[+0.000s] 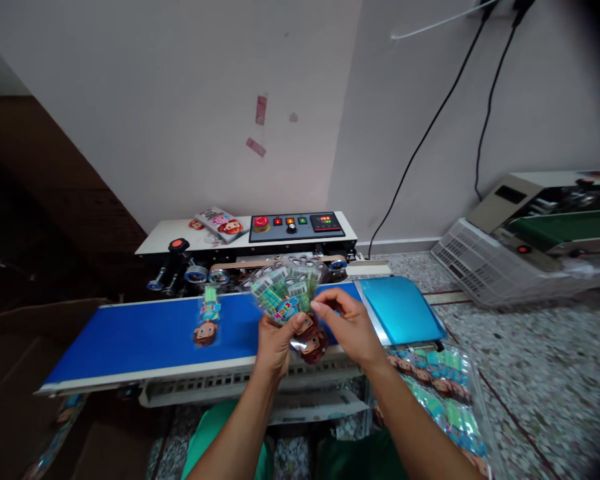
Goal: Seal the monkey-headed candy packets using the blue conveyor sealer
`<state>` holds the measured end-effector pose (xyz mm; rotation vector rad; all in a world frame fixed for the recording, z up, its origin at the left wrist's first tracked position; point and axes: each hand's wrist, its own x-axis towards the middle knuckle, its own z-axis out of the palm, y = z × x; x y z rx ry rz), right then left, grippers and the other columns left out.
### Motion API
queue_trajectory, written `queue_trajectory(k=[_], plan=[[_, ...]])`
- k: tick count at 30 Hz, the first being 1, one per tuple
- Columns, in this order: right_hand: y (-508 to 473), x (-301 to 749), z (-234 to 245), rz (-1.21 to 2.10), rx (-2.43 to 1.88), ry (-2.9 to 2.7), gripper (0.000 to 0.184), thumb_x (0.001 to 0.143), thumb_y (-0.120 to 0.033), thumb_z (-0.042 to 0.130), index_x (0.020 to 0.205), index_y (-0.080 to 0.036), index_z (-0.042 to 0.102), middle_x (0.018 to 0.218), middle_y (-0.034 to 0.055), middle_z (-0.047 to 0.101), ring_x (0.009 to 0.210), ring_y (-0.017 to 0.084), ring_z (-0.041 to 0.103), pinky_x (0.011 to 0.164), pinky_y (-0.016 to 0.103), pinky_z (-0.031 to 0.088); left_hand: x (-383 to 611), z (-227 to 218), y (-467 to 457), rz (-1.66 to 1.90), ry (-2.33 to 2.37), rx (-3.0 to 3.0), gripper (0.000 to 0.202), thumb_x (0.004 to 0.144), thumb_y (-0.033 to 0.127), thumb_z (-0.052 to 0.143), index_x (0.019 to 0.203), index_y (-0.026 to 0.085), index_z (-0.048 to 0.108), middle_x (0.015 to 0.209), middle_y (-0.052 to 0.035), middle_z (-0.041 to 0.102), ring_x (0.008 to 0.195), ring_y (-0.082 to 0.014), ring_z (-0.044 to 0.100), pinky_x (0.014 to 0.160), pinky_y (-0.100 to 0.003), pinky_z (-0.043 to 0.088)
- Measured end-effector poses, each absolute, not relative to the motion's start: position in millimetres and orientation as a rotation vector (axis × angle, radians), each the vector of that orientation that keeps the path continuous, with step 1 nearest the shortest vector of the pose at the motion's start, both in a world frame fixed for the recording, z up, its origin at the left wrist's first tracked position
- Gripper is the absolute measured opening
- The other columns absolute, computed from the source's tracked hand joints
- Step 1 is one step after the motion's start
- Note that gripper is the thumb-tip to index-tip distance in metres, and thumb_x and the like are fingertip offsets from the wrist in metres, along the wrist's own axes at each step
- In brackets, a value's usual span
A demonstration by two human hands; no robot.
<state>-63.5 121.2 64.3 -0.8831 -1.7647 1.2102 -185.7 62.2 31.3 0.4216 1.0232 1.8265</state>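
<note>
Over the blue conveyor belt [150,340], my left hand [275,343] grips a fanned bunch of clear packets [285,300]. Each packet has a green upper part with a barcode and a brown-haired cartoon head at the bottom. Thumb and forefinger of my right hand [347,323] are pinched together at the bunch's right edge, touching a packet there. One single packet [209,319] of the same kind lies flat on the belt, left of my hands. A light-blue metallic plate [403,310] forms the belt's right end.
Behind the belt stands the machine's control panel [297,227] with a red button and lit display. A printed pack [220,223] rests on its top. More packets fill a clear tray [480,393] at lower right. A white crate [473,267] stands farther right, a cardboard box [20,340] at left.
</note>
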Motion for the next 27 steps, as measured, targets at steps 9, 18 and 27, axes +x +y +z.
queue_trajectory(k=[9, 18, 27], plan=[[120, -67, 57, 1.149, -0.992, -1.716, 0.021, 0.082, -0.039, 0.056, 0.088, -0.019, 0.06, 0.08, 0.0012, 0.062, 0.073, 0.014, 0.056, 0.067, 0.024, 0.044, -183, 33, 62, 1.826, 1.086, 0.452, 0.03, 0.055, 0.021, 0.081, 0.081, 0.014, 0.067, 0.074, -0.0009, 0.07, 0.064, -0.0132, 0.063, 0.067, -0.025, 0.049], [110, -69, 54, 0.833, -1.006, -1.604, 0.016, 0.088, -0.034, 0.047, 0.089, -0.021, 0.056, 0.08, 0.0011, 0.06, 0.072, 0.014, 0.054, 0.066, 0.024, 0.042, -181, 34, 63, 1.828, 1.038, 0.407, 0.034, 0.057, 0.019, 0.08, 0.087, 0.015, 0.065, 0.081, -0.0022, 0.072, 0.072, -0.0166, 0.066, 0.074, -0.031, 0.052], [173, -15, 33, 0.412, -1.461, -1.564, 0.025, 0.09, -0.039, 0.036, 0.097, -0.019, 0.049, 0.077, 0.0041, 0.058, 0.064, 0.018, 0.054, 0.059, 0.027, 0.035, -180, 42, 59, 1.773, 1.04, 0.417, 0.022, 0.061, 0.025, 0.077, 0.069, 0.015, 0.059, 0.055, 0.0001, 0.063, 0.043, -0.0125, 0.055, 0.041, -0.025, 0.044]])
